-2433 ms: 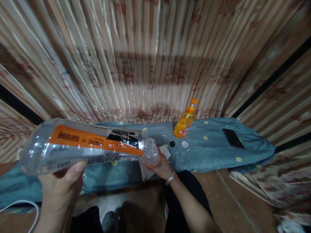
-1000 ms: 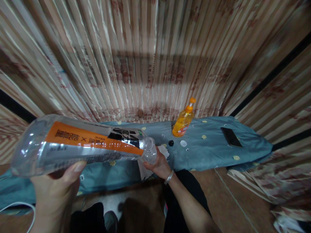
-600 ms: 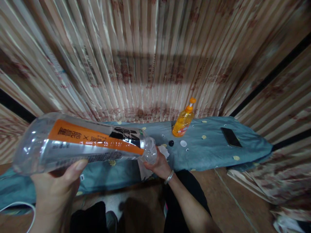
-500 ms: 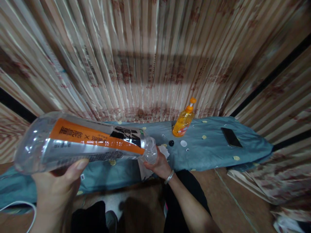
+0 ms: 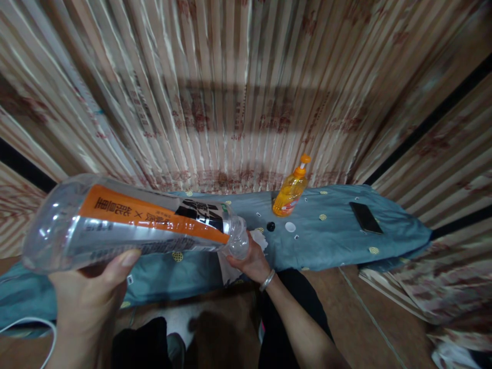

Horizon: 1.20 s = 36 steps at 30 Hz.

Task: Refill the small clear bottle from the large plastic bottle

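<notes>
My left hand (image 5: 96,292) is closed around a large clear plastic bottle (image 5: 126,220) with an orange and silver label. The bottle lies tipped almost level, its neck pointing right and slightly down. At its mouth, my right hand (image 5: 251,259), with a silver bangle at the wrist, grips a small clear container (image 5: 239,243). The two openings overlap in view, so I cannot tell whether they touch. Below the right hand, a torn piece of pale paper (image 5: 229,271) rests on the teal cloth (image 5: 326,251). Any liquid passing between the vessels is not visible.
An orange pump bottle (image 5: 290,197) stands on the cloth. Near its base lie a small black cap (image 5: 271,226) and a white disc (image 5: 290,227). Farther right is a dark phone (image 5: 365,218). A patterned striped curtain (image 5: 238,102) hangs behind. A white cable (image 5: 52,328) curls at lower left.
Almost nothing differs. The base of the large bottle has risen very slightly, while both hands keep their holds.
</notes>
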Motion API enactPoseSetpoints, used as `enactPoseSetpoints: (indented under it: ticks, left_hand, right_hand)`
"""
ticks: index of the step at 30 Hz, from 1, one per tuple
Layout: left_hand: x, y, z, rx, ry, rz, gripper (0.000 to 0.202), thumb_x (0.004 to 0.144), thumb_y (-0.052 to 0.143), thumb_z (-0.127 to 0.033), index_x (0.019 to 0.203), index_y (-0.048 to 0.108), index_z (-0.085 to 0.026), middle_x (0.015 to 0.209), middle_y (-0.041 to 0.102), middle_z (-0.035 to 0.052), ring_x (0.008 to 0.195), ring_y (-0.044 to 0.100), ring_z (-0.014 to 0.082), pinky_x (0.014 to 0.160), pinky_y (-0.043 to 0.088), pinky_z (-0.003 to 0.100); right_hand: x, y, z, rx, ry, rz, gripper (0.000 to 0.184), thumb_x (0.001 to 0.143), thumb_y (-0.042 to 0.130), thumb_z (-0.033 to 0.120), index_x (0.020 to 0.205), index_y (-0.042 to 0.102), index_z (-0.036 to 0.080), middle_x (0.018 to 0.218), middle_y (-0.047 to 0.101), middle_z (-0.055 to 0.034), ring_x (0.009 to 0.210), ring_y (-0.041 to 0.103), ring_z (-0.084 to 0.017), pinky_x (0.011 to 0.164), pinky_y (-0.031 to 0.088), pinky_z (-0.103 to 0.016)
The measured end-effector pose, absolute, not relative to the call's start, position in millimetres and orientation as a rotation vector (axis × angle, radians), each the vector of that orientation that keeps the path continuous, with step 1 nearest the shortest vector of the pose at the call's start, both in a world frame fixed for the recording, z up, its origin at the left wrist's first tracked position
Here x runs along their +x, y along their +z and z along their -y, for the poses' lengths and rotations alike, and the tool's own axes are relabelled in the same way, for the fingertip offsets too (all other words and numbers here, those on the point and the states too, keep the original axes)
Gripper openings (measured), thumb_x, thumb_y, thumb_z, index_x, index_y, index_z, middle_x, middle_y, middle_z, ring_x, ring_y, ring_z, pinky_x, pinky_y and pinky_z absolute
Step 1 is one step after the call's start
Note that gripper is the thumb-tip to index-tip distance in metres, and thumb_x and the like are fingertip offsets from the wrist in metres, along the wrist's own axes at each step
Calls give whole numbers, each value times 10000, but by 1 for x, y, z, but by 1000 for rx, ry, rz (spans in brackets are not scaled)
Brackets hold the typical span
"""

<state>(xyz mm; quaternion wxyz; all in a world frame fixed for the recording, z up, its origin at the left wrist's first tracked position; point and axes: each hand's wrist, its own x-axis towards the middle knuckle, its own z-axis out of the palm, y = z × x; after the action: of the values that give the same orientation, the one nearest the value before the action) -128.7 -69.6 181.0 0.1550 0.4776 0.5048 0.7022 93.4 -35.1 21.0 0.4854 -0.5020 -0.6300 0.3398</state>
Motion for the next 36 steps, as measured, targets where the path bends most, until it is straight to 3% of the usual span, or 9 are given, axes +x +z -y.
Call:
enactPoseSetpoints:
  ticks: [7, 15, 25, 30, 34, 36]
  left_hand:
    - [-129, 182, 70, 1216, 2034, -1438, 778, 401, 842, -337, 1117, 552, -244, 943, 628, -14, 692, 499, 147, 808, 482, 358]
    - [-133, 180, 64, 1277, 2037, -1407, 803, 382, 833, -338, 1126, 543, -253, 967, 636, 6, 840, 590, 227, 947, 446, 471]
    - [-133, 181, 61, 1332, 2051, -1311, 780, 413, 816, -295, 1142, 545, -238, 929, 653, 9, 791, 595, 215, 802, 515, 405]
    - [-131, 186, 60, 1315, 2072, -1273, 821, 379, 839, -251, 1149, 552, -239, 907, 653, -6, 652, 509, 136, 705, 509, 315]
    - [-131, 184, 60, 1290, 2096, -1261, 849, 364, 850, -275, 1156, 549, -240, 922, 646, -7, 612, 455, 114, 692, 503, 307]
    - [-132, 182, 63, 1331, 2064, -1328, 817, 420, 836, -306, 1177, 536, -241, 930, 641, -4, 627, 462, 121, 670, 496, 304]
  right_hand:
    - [92, 23, 36, -1243, 822, 1530, 696, 645, 747, 226, 1288, 479, 214, 1056, 683, -21, 879, 669, -206, 846, 557, -362]
    - [92, 22, 36, -1258, 824, 1525, 688, 647, 745, 222, 1280, 478, 224, 1061, 685, -29, 866, 669, -212, 855, 557, -383]
    - [95, 21, 36, -1238, 784, 1565, 705, 635, 741, 254, 1286, 471, 224, 1081, 671, -26, 921, 657, -211, 876, 541, -375]
    - [94, 26, 37, -1245, 803, 1557, 704, 651, 740, 259, 1299, 469, 232, 1068, 679, -24, 887, 661, -217, 862, 551, -377]
    - [94, 28, 37, -1252, 805, 1559, 715, 640, 743, 242, 1300, 470, 230, 1074, 676, -30, 905, 658, -222, 870, 542, -373]
    - [94, 28, 37, -1248, 807, 1559, 704, 640, 740, 243, 1292, 476, 228, 1072, 676, -26, 915, 657, -218, 868, 539, -363]
